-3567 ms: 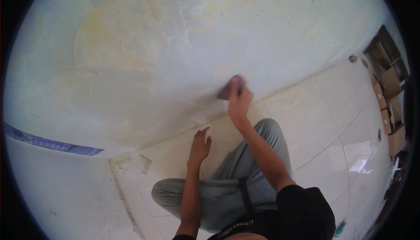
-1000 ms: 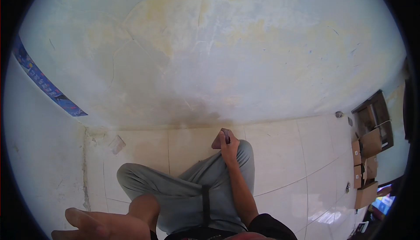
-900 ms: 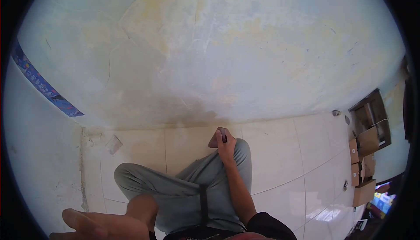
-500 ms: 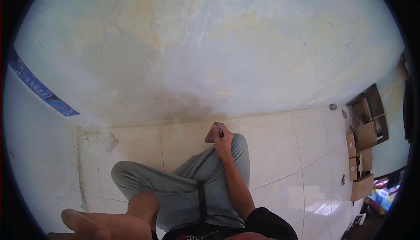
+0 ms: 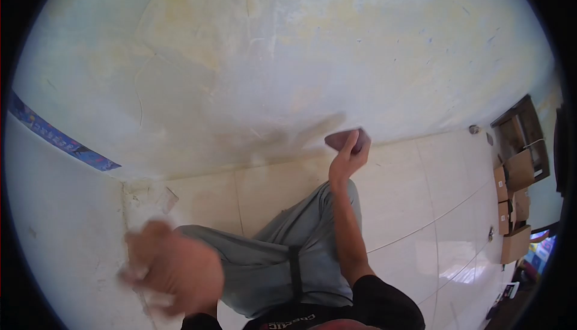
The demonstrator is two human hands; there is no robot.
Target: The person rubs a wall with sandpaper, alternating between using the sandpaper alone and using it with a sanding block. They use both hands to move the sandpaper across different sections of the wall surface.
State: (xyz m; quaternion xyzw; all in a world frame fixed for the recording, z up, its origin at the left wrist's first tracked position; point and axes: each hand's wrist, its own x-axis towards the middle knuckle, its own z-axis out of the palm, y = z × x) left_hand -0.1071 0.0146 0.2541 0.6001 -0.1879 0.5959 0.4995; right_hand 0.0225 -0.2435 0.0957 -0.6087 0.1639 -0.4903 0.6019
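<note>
Pinched in my right hand (image 5: pixel 348 161) is a dark reddish-brown folded sheet of sandpaper (image 5: pixel 339 140), raised over the floor close to the foot of the wall (image 5: pixel 288 77). Its pointed end faces left, and a shadow falls on the wall beside it. My left hand (image 5: pixel 174 270) is lifted close to the camera at lower left, blurred by motion. Its fingers look spread, with nothing seen in them. Below lie my crossed legs in grey trousers (image 5: pixel 258 270). The wall is pale, with yellowish patches, cracks and small scratches.
A blue printed strip (image 5: pixel 60 137) runs along the left wall. A small pale scrap (image 5: pixel 171 199) lies on the tiled floor (image 5: pixel 396 210) near the corner. At right stand cardboard boxes (image 5: pixel 515 240) and a dark wooden frame (image 5: pixel 523 131).
My right hand has moved up and right with the sandpaper, from over my knee towards the wall. My left hand has risen and come inward from the lower left. The view has shifted slightly.
</note>
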